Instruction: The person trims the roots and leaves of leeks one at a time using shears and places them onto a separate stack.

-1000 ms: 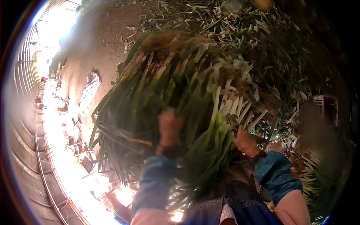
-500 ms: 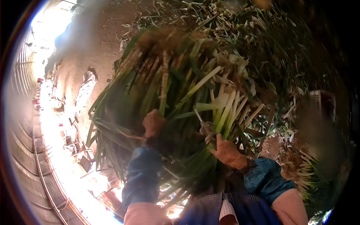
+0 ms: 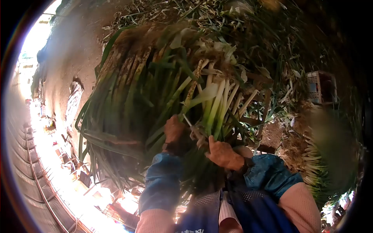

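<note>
The large bundle of green onions (image 3: 163, 89) occupies the centre of the view, held up in front of the person's chest, leaves to the left and white stalks to the right. The left hand (image 3: 173, 130) is closed around the bundle's midsection. Just beside it, the right hand (image 3: 221, 153) grips a thin tie strand (image 3: 193, 127) against the stalks. Right of both, cut onions (image 3: 311, 163) lie heaped on the ground.

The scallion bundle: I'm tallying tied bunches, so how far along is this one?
Gathered: the scallion bundle lies stacked with roots aligned. In hand: the left hand and right hand work a thin tie at its middle; whether it is knotted cannot be told. Left: loose scallions lie on the ground to the right.
</note>
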Available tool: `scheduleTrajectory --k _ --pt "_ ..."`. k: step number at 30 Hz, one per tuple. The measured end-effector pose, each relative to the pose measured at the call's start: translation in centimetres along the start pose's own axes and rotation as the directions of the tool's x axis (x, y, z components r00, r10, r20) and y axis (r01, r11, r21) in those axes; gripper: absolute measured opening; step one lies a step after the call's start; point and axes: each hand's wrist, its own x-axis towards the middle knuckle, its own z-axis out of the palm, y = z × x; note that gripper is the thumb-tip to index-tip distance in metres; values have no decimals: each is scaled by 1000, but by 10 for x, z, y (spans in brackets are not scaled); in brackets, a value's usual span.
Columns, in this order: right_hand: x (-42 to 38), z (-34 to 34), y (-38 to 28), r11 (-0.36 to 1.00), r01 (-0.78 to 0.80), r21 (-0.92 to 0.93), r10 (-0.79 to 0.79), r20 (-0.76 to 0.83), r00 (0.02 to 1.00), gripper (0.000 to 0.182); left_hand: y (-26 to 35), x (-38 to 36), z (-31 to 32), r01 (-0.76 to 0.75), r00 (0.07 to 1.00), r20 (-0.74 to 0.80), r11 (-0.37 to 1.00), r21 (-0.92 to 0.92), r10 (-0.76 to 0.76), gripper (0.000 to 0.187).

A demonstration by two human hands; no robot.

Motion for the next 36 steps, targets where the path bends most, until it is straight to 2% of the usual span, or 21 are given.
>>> scheduleTrajectory --k 4,7,10,13,16,19,22,25,26,27,29,31,34,36 --pt "15 12 26 993 117 -18 -118 -197 973 67 0 -7 6 -69 995 -78 998 -3 69 32" --pt "10 1 19 999 48 19 -44 -171 984 66 18 -20 -6 -58 996 -65 997 -55 54 43" --pt "-7 -12 2 997 -60 54 59 20 998 67 20 -23 -9 12 1000 10 996 -85 -12 48" --pt "-14 -10 0 998 -58 8 56 117 991 68 13 -19 0 52 997 64 999 -14 -51 50" --pt "0 7 24 999 -40 22 42 -63 997 69 20 -24 -8 47 996 75 997 -65 -42 51" --pt "5 -2 28 999 39 18 -36 -151 988 51 18 -22 -3 88 996 14 996 -12 -88 50" --pt "3 -4 19 1000 -26 -14 25 -20 999 71 4 -22 8 12 999 -52 1000 -28 -14 48" --pt "17 -6 22 996 -76 44 76 -3 997 70 15 -32 -8 137 991 10 985 -100 -137 46" --pt "27 2 33 985 103 -135 -131 -219 967 70 13 -34 -7 118 993 2 990 -79 -118 46" --pt "41 14 49 912 229 -340 -356 -380 854 70 7 -35 -5 99 995 -4 994 -56 -99 45" --pt "61 14 58 876 241 -418 -426 -434 794 70 6 -39 -6 106 994 -2 994 -15 -106 44" --pt "86 -1 53 984 73 -160 -115 -270 956 70 14 -45 -13 156 988 10 988 17 -156 47" --pt "114 -1 65 981 82 -177 -132 -298 945 70 15 -50 -19 159 985 67 987 -29 -157 45" --pt "110 -16 51 997 34 -68 -50 -239 970 69 9 -51 -13 172 982 83 984 -47 -168 42"
